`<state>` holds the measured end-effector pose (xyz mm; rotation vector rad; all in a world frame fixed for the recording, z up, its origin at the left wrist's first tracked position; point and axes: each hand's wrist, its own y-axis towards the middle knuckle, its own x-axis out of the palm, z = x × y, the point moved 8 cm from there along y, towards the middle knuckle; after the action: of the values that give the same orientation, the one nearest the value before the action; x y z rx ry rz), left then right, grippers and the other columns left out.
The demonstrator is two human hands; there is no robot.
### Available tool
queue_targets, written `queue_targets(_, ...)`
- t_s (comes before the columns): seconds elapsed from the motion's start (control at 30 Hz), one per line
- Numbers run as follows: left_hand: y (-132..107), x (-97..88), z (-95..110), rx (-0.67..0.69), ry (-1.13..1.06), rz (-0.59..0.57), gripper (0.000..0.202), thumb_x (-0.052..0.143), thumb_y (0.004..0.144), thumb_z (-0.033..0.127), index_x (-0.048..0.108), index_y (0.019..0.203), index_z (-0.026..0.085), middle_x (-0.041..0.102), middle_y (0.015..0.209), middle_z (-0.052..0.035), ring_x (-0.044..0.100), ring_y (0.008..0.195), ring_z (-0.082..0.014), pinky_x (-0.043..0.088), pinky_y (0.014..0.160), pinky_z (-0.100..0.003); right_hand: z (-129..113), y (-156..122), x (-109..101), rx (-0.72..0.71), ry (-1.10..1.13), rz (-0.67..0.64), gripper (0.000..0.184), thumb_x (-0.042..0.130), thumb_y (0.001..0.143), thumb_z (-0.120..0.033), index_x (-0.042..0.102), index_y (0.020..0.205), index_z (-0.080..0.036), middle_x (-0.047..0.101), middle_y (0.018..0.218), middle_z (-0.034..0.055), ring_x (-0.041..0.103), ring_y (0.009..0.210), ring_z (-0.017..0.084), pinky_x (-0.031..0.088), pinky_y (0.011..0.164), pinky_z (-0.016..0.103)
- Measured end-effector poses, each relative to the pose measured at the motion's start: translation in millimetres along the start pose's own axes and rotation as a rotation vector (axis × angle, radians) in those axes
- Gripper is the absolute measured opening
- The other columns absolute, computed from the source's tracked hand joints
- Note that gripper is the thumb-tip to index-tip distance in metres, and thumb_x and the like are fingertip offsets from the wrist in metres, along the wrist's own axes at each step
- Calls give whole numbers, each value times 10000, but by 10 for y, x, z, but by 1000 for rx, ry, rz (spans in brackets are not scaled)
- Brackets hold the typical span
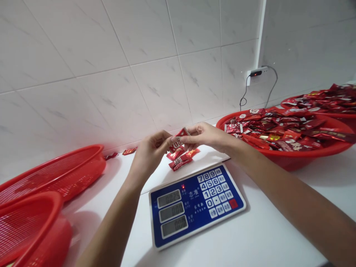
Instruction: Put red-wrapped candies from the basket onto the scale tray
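Note:
My left hand (151, 154) and my right hand (204, 137) meet above a digital scale (197, 204), their fingertips pinching a small red wrapped packet (178, 139) from both sides. The packet has white print on it. Just below, a small heap of similar red packets (180, 159) lies on the white weighing pan (205, 157) of the scale. The scale has a blue panel with a keypad and several lit displays.
A red basin (286, 157) heaped with red packets stands to the right, with a second full basin (319, 105) behind it. Red mesh baskets (50, 174) lie at the left. Loose packets (129, 151) sit by the tiled wall. A plug and cables (257, 74) hang on the wall.

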<state>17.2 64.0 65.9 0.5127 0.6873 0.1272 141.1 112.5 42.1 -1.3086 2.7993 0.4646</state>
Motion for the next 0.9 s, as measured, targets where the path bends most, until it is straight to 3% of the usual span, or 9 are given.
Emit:
queue_targets(0.13, -34, -109, 124, 23, 123, 148, 129, 661, 815, 319, 679, 780, 195, 689, 744, -15, 610, 703, -160, 438, 655, -286, 61, -2, 1, 91, 139, 21, 404, 623, 863, -526, 697, 869, -129, 705, 817, 95, 637, 705, 133, 523, 675, 247)
queue_targets(0.23, -37, -38, 161, 43, 46, 69, 170, 696, 801, 373, 703, 821, 205, 719, 862, -28, 648, 839, -187, 473, 772, -299, 34, 8, -53, 53, 154, 90, 214, 716, 828, -333, 698, 840, -120, 703, 821, 74, 634, 724, 120, 522, 741, 242)
queue_targets(0.33, -30, -80, 68, -8, -42, 101, 340, 692, 792, 506, 696, 957, 209, 710, 985, -55, 639, 918, -201, 486, 790, -299, 12, 17, -100, 11, 127, 157, 135, 716, 789, -124, 691, 921, -119, 696, 827, 53, 639, 747, 117, 521, 751, 245)
queue_targets(0.43, -11, -25, -98, -132, -116, -1, 458, 717, 730, 580, 694, 927, 167, 703, 865, -75, 632, 800, -196, 499, 710, -303, -10, 27, -99, -45, 68, 172, 163, 703, 789, -101, 666, 947, -121, 682, 823, 49, 637, 747, 121, 522, 699, 242)
queue_targets(0.53, -11, 106, -138, -182, -201, -178, 437, 729, 704, 584, 670, 690, 151, 640, 640, -45, 576, 615, -156, 484, 609, -287, -9, 40, -83, -95, -15, 173, 152, 707, 780, -100, 649, 917, -129, 651, 751, 18, 605, 670, 101, 508, 638, 223)
queue_targets(0.63, 6, 78, -82, -141, -196, -158, 382, 752, 701, 518, 634, 610, 166, 603, 587, -19, 537, 572, -131, 451, 567, -257, 3, 53, -43, -120, 5, 139, 149, 697, 790, -115, 643, 926, -143, 658, 753, 10, 617, 684, 103, 520, 661, 227)
queue_targets(0.73, 20, -9, -99, -142, -91, -111, 334, 691, 761, 476, 655, 637, 167, 616, 597, -27, 529, 572, -130, 418, 557, -253, -13, 44, -30, -103, 24, 87, 205, 638, 836, -113, 644, 1036, -157, 699, 883, 41, 658, 812, 128, 536, 779, 265)
queue_targets(0.8, 30, -136, -187, -183, 32, -36, 331, 646, 788, 461, 661, 636, 167, 629, 599, -39, 530, 567, -137, 388, 543, -259, -7, 18, -139, -39, -101, 115, 294, 602, 854, -91, 632, 1136, -164, 708, 1001, 74, 659, 908, 155, 523, 859, 312)
queue_targets(0.9, 39, -336, -362, -232, 137, 60, 322, 646, 780, 444, 666, 628, 161, 636, 586, -56, 526, 546, -147, 343, 518, -267, 2, -80, -593, 92, -446, 345, 338, 589, 845, -51, 630, 1173, -119, 671, 1149, 152, 625, 1019, 215, 482, 936, 396)
